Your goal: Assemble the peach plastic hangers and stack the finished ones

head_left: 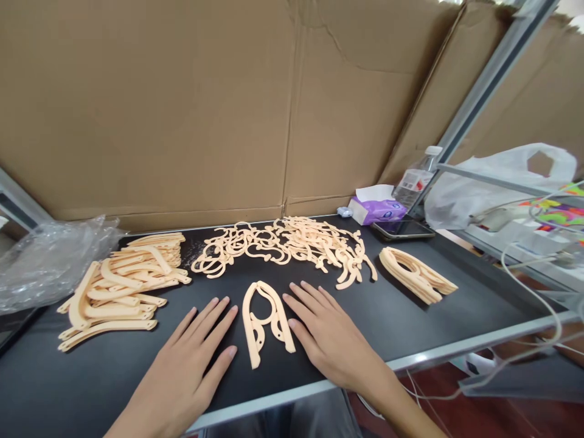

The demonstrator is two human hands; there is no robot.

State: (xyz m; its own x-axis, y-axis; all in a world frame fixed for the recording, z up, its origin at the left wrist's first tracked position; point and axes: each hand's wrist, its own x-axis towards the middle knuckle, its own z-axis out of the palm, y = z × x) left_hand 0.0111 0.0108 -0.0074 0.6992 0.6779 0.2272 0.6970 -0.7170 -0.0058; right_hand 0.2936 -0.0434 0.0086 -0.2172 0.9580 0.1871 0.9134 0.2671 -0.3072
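Note:
My left hand [194, 350] lies flat on the black tabletop [219, 389], fingers spread and holding nothing. My right hand [326, 334] also rests flat with its fingers apart. Between them is a folded, cream-coloured folding hanger [250, 333], its two arms pointing toward me in an upside-down V. The right fingertips are close beside its right arm; whether they touch it I cannot tell. To the left lies a pile of loose hanger arms [121, 283]. Behind the hanger spreads a heap of small curved hook pieces [314, 237]. At the right sits a stack of folded hangers [410, 277].
Cardboard [182, 109] walls the back. Crumpled clear plastic [50, 261] occupies the far left. Toward the back right are a purple tissue pack [381, 210], a phone [404, 229] and a bottle [415, 179]. A white bag [488, 182] and cables [554, 310] lie beyond the metal frame.

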